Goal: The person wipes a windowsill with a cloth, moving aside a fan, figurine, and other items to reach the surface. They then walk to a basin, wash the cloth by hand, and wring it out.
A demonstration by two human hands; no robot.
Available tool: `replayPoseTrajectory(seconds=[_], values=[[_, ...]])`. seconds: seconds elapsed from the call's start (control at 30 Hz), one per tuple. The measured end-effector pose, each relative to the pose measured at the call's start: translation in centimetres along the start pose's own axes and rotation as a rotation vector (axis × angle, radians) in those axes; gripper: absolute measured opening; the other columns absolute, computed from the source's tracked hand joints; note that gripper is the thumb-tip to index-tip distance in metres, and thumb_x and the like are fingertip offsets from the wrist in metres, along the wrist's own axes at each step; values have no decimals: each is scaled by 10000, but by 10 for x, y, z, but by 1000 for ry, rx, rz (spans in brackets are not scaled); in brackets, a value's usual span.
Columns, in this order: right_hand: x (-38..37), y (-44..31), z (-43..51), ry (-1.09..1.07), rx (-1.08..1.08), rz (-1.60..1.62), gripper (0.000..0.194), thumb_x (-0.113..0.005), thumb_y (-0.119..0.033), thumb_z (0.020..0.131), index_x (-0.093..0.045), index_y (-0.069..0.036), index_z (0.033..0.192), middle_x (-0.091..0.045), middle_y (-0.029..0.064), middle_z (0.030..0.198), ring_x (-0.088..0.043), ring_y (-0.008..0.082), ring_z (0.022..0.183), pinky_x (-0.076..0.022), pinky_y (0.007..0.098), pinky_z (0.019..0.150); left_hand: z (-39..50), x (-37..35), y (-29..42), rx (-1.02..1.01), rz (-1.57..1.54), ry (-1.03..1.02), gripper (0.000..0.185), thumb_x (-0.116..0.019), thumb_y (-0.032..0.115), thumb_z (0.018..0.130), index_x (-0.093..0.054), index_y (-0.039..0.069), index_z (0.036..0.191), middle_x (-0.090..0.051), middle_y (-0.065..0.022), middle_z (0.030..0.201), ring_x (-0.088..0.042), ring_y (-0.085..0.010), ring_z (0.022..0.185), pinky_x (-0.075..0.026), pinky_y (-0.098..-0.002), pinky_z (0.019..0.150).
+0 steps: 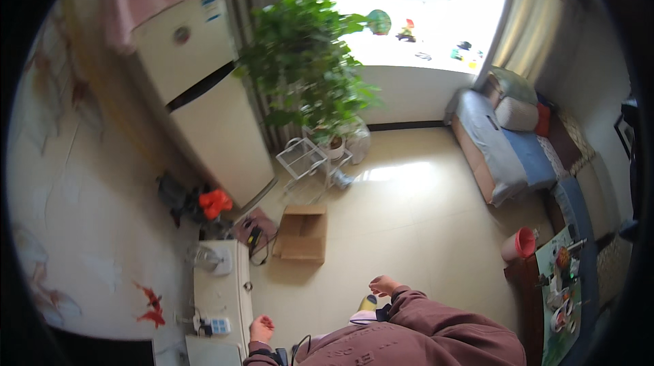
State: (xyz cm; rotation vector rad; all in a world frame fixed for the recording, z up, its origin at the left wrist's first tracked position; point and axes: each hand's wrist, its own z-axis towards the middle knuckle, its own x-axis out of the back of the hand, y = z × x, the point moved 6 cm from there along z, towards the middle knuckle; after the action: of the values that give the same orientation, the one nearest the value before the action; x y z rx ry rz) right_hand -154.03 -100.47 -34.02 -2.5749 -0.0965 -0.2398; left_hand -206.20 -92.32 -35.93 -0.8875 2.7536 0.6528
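Note:
My left hand hangs beside the white cabinet, its fingers loosely curled and nothing seen in them. A power strip with a plug lies on the cabinet top, close to that hand. Out in front of my body, my right hand is held over the tiled floor, half curled, with no object visible in it. Below it the tip of a yellowish shoe shows. Ahead on the floor stands an open cardboard box, its flaps folded outward.
A two-door refrigerator stands at the left, near a leafy potted plant and a white metal rack. To the right are a sofa, a pink bin and a cluttered table. Cables lie beside the box.

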Motion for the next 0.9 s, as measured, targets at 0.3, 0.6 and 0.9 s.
replayPoseTrajectory(seconds=[0.3, 0.6, 0.9], values=[[299, 34, -19, 535, 61, 966, 232, -522, -163, 991, -530, -39, 1186, -649, 105, 1011, -657, 236, 917, -571, 392, 757, 5, -350, -103, 10, 410, -357, 100, -597, 181, 956, -631, 88, 969, -663, -52, 830, -633, -221, 759, -512, -372, 692], [383, 156, 37, 483, -121, 1567, 217, -503, -213, 1005, -561, -11, 1059, -628, 108, 973, -624, 257, 857, -544, 419, 808, 60, -534, -104, 41, 524, -317, 120, -621, 181, 927, -632, 76, 871, -648, -59, 779, -616, -213, 700, -487, -353, 612], [511, 166, 7, 845, -262, 1645, 180, -486, -182, 1005, -552, -15, 983, -618, 94, 920, -610, 253, 868, -511, 440, 808, 148, -801, -131, 3, 678, -445, 104, -602, 192, 930, -595, 92, 901, -634, -35, 784, -614, -172, 656, -499, -319, 591]])
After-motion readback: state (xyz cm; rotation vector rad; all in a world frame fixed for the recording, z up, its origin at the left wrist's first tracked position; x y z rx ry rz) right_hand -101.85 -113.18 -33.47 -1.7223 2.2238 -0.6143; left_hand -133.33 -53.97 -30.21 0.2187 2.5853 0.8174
